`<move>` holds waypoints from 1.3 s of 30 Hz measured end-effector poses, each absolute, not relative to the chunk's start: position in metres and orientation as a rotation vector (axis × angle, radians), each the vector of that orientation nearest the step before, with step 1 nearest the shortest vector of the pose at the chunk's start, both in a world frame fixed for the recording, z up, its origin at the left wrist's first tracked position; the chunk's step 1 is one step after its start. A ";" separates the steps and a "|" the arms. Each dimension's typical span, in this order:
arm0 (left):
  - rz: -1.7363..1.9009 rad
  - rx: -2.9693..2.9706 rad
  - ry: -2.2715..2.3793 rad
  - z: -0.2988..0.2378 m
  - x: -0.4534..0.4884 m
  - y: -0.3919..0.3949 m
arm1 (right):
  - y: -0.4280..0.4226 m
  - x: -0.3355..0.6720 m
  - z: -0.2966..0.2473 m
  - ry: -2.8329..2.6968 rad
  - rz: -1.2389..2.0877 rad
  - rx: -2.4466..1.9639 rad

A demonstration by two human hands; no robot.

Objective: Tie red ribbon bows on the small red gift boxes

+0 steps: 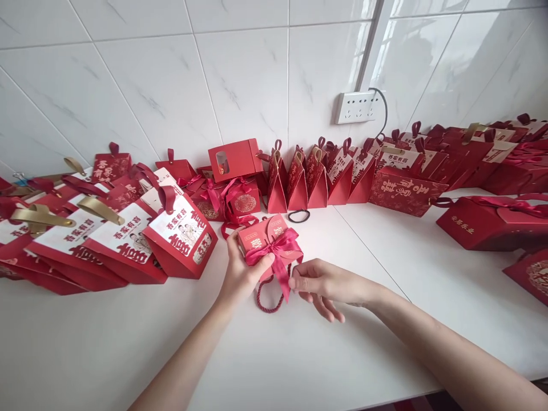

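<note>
A small red gift box (252, 235) with gold lettering sits in the grip of my left hand (242, 265), fingers behind its left side and thumb on the front. A glossy crimson ribbon bow (278, 249) is tied across the box. My right hand (319, 285) pinches by the bow's hanging tail (280, 279), thumb and forefinger together, other fingers loosely bent. A twisted dark red cord handle (269, 310) loops below the box. Just behind the box, a black elastic band (298, 216) lies on the white table (274, 365).
Rows of red and white gift boxes (180, 231) stand at the left. More triangular boxes (317, 180) line the tiled wall, with a red windowed box (235, 160) atop others. Larger red boxes (492, 220) are at the right. A power socket (357, 107) is on the wall.
</note>
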State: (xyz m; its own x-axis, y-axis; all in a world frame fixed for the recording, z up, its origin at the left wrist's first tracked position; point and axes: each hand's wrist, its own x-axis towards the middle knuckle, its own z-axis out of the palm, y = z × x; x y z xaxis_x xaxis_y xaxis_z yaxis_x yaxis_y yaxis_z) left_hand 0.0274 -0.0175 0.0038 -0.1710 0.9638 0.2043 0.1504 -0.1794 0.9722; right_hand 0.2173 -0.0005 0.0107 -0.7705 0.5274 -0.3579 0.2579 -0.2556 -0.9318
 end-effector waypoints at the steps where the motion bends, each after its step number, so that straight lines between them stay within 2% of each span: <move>1: 1.440 1.345 1.380 0.005 0.028 -0.017 | 0.001 0.217 0.009 -1.742 2.141 -0.934; 8: 1.440 1.328 1.458 0.009 0.031 -0.024 | -0.001 0.207 -0.005 -1.713 1.865 -1.042; 13: 1.432 1.341 1.384 0.009 0.032 -0.025 | -0.003 0.205 -0.006 -1.727 1.882 -1.086; 21: 1.441 1.385 1.294 0.003 0.031 -0.022 | -0.008 0.201 -0.002 -1.705 2.022 -0.902; 39: 1.393 1.449 1.377 0.003 0.037 -0.026 | -0.026 0.196 -0.003 -2.116 1.812 -0.806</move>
